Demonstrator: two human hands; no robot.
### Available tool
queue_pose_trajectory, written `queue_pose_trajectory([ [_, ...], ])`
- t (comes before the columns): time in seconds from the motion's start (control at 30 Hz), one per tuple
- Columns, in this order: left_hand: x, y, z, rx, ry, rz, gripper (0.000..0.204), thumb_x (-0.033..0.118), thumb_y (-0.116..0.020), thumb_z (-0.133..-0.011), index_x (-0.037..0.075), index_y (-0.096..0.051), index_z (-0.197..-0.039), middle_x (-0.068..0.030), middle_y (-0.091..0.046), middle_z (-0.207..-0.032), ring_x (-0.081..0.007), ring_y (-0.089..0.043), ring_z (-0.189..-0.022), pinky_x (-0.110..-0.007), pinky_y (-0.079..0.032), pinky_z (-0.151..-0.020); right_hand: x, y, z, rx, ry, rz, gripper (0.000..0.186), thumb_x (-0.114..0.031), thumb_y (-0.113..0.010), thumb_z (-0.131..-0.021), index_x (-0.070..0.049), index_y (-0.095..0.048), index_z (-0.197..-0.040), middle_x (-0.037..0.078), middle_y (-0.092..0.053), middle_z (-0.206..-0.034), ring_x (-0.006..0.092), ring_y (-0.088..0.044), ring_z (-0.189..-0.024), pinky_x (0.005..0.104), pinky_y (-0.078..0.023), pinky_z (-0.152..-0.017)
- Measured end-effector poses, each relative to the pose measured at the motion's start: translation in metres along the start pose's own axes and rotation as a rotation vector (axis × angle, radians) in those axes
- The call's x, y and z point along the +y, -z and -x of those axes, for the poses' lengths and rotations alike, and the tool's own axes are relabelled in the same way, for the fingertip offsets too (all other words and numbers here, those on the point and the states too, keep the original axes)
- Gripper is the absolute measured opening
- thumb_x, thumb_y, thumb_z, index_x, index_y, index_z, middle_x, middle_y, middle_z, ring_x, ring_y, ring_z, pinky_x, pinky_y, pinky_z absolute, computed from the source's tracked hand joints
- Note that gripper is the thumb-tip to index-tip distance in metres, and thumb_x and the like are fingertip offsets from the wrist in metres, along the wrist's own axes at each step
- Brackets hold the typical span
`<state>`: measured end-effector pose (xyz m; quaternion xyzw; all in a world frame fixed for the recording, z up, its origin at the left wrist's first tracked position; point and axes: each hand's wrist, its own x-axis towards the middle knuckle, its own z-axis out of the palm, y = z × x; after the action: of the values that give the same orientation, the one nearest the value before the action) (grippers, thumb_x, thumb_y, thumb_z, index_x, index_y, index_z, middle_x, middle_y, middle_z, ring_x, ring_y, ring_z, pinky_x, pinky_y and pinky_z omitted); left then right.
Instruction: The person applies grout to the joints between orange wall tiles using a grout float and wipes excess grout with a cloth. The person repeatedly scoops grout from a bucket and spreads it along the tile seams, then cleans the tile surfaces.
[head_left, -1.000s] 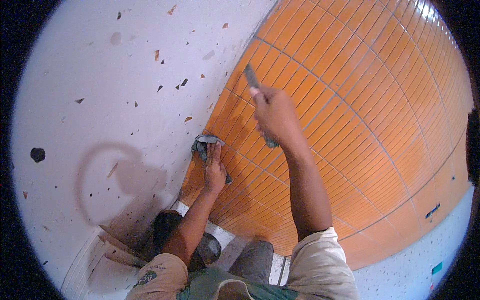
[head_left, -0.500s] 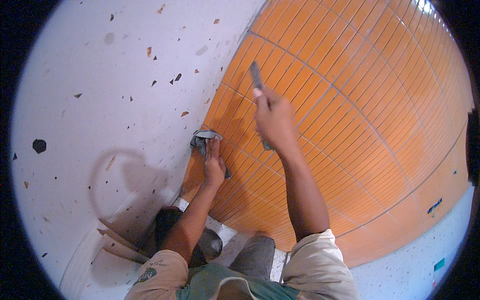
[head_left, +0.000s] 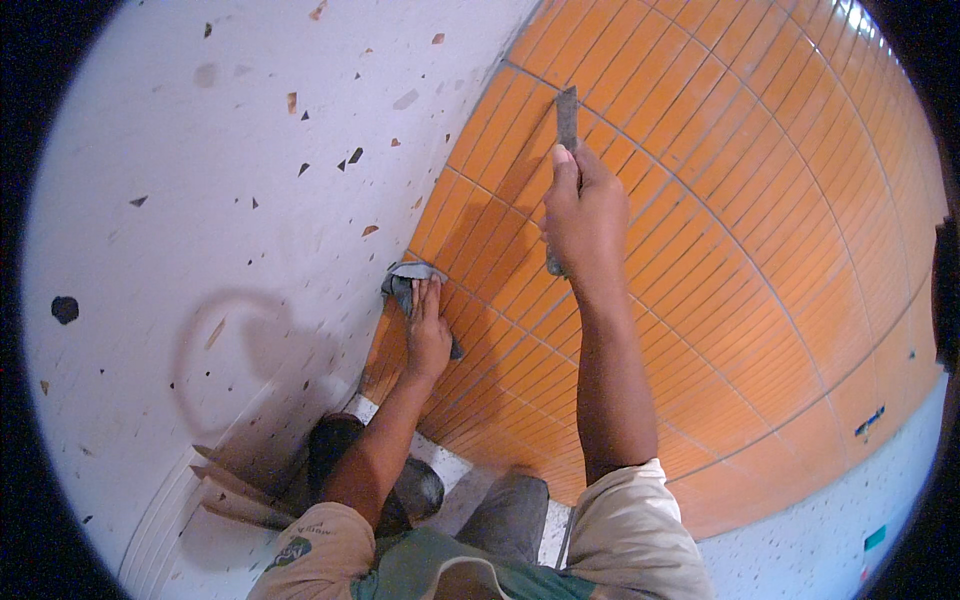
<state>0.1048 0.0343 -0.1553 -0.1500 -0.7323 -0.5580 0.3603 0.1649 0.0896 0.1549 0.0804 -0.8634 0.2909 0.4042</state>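
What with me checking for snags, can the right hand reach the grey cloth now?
Probably yes, across open tiles, though the right hand holds a flat tool and the left hand partly covers the cloth.

The right grip (head_left: 588, 215) and its grey flat-bladed tool (head_left: 567, 120) have shifted rightward, away from the pale speckled panel (head_left: 220, 180). The blade, formerly leaning left, now stands nearly upright in view, its tip overlapping a curved joint (head_left: 685, 183) between orange tiles (head_left: 730, 330).
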Motion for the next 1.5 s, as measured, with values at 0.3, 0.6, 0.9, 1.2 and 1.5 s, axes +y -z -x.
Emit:
queue_pose_trajectory([
  [0.3,-0.002,-0.003,0.001,0.025,-0.03,0.003,0.073,-0.015,-0.047,-0.079,0.0,-0.028,-0.148,-0.0223,-0.033,-0.151,-0.0424,-0.022,-0.143,-0.047,-0.025,-0.116,0.003,0.003,-0.001,-0.091,-0.023,-0.003,0.029,-0.022,-0.052,-0.097,0.004,-0.064,-0.097,0.025,-0.057,-0.064,0.036,-0.058,-0.056,0.0431,-0.043,-0.054],
  [0.6,0.003,0.001,-0.004,-0.001,-0.008,-0.011,0.074,-0.015,-0.047,-0.078,0.0,-0.027,-0.148,-0.0238,-0.032,-0.151,-0.0445,-0.023,-0.142,-0.048,-0.025,-0.116,-0.002,0.02,0.013,-0.023,-0.086,-0.058,0.03,-0.025,-0.05,-0.098,0.001,-0.064,-0.105,0.024,-0.057,-0.065,0.035,-0.056,-0.056,0.044,-0.043,-0.056],
  [0.9,-0.002,0.0,0.001,-0.005,-0.028,-0.043,0.071,-0.013,-0.045,-0.08,0.0,-0.027,-0.148,-0.025,-0.032,-0.15,-0.0451,-0.022,-0.142,-0.049,-0.024,-0.116,0.01,0.016,0.007,0.006,-0.056,0.001,0.03,-0.026,-0.051,-0.098,0.001,-0.064,-0.104,0.025,-0.06,-0.071,0.0394,-0.062,-0.067,0.0468,-0.044,-0.059],
  [1.2,0.017,0.012,-0.005,-0.034,-0.011,-0.055,0.07,-0.015,-0.043,-0.08,0.0,-0.029,-0.147,-0.0281,-0.033,-0.148,-0.0447,-0.024,-0.141,-0.05,-0.024,-0.116,0.026,0.031,0.044,-0.123,-0.035,-0.007,0.031,-0.028,-0.051,-0.1,0.0,-0.063,-0.096,0.002,-0.049,-0.056,0.0102,-0.055,-0.046,0.0289,-0.043,-0.042],
  [1.5,0.012,0.007,-0.004,-0.023,0.003,-0.046,0.068,-0.013,-0.042,-0.081,-0.002,-0.029,-0.146,-0.0288,-0.033,-0.148,-0.0441,-0.025,-0.141,-0.05,-0.024,-0.116,0.018,0.04,0.016,0.002,-0.046,-0.019,0.03,-0.025,-0.05,-0.098,0.002,-0.062,-0.101,0.023,-0.057,-0.068,0.0347,-0.06,-0.061,0.0434,-0.043,-0.056],
])
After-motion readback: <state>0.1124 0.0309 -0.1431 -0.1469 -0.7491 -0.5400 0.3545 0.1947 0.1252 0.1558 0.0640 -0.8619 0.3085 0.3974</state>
